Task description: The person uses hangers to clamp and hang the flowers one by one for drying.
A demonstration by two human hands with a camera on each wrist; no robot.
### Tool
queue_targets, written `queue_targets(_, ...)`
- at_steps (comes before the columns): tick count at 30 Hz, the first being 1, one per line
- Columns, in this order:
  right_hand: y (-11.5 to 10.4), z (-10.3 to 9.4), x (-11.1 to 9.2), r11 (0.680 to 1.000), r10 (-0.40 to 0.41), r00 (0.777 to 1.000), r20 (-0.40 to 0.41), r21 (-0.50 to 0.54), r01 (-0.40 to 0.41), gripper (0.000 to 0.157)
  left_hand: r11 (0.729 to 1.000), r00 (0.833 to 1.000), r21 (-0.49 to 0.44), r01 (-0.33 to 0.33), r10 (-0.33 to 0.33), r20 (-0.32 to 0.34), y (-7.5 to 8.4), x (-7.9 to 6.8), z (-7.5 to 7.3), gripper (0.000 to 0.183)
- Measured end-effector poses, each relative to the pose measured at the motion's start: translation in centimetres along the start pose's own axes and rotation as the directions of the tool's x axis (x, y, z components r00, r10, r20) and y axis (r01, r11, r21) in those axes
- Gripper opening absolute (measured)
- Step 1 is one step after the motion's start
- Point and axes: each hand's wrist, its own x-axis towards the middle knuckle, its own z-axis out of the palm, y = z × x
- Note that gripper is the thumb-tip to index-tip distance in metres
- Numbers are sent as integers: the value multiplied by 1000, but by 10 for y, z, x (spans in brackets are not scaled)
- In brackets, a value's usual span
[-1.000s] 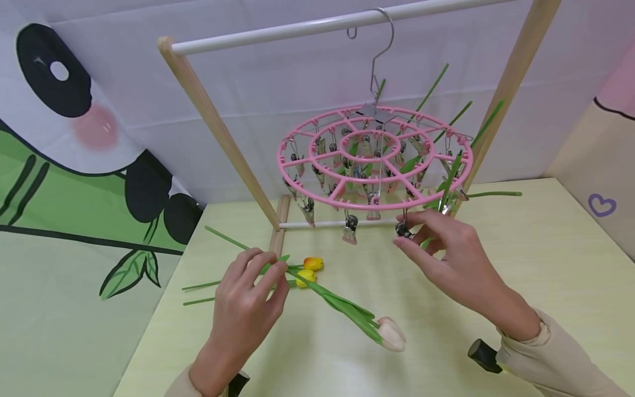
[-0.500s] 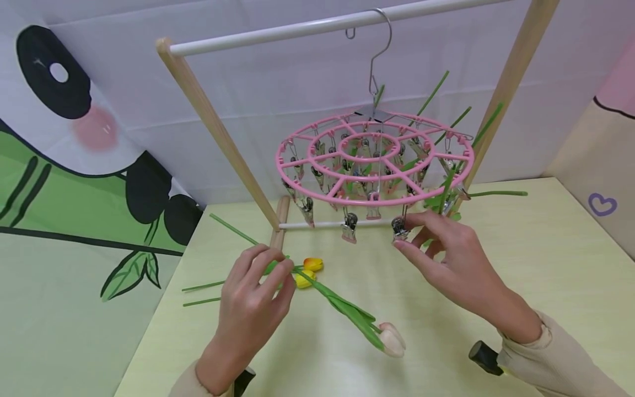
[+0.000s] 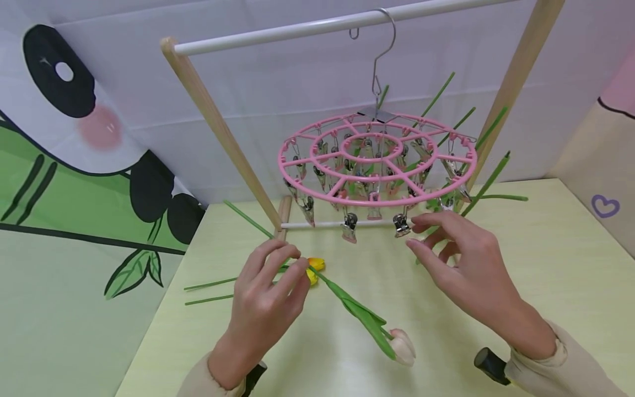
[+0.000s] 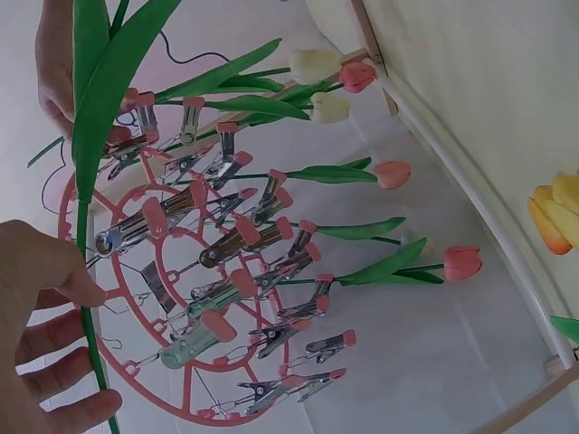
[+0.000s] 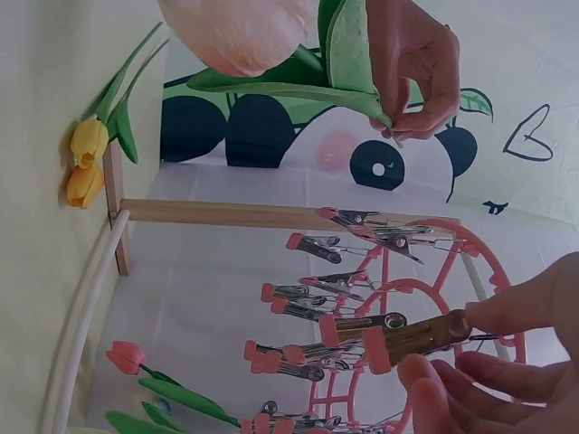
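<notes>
My left hand [image 3: 270, 300] pinches the green stem of a pale pink tulip [image 3: 361, 314], whose flower points down toward the front right. In the left wrist view the stem [image 4: 83, 253] runs between the thumb and the fingers. My right hand [image 3: 468, 270] is beside a metal clip [image 3: 401, 226] at the front rim of a round pink clip hanger [image 3: 367, 202]. Its thumb and index finger are spread, near the clip's side; the right wrist view shows the thumb at or very near the clip's end [image 5: 421, 339].
The hanger hangs from a white rod [image 3: 278, 34] on a wooden frame [image 3: 223, 132]. Several tulips [image 4: 393, 174] hang head-down from its clips at the right and back. Yellow-orange tulips [image 3: 316, 264] lie on the pale table [image 3: 347, 364], left of the middle.
My right fingers turned the front clip, then came off it to the right. My left hand moved slightly right with the tulip. A stem at the hanger's right edge has swung outward.
</notes>
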Motion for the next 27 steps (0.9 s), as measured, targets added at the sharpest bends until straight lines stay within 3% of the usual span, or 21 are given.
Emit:
queue_targets(5,-3,-1,-1,1000,-8,1000,10,11,8,27,998,997,-13,-61,61,-55,2,7,4,18)
queue_targets(15,-11,-1,-1,998,-50,997,59,49,47,29,985,974,-7,-175,172,-145,7,20,10,18)
queue_targets(27,-16,6,-2,986,-109,987,118,137,93,31,968,967,-58,-243,237,-95,12,29,10,17)
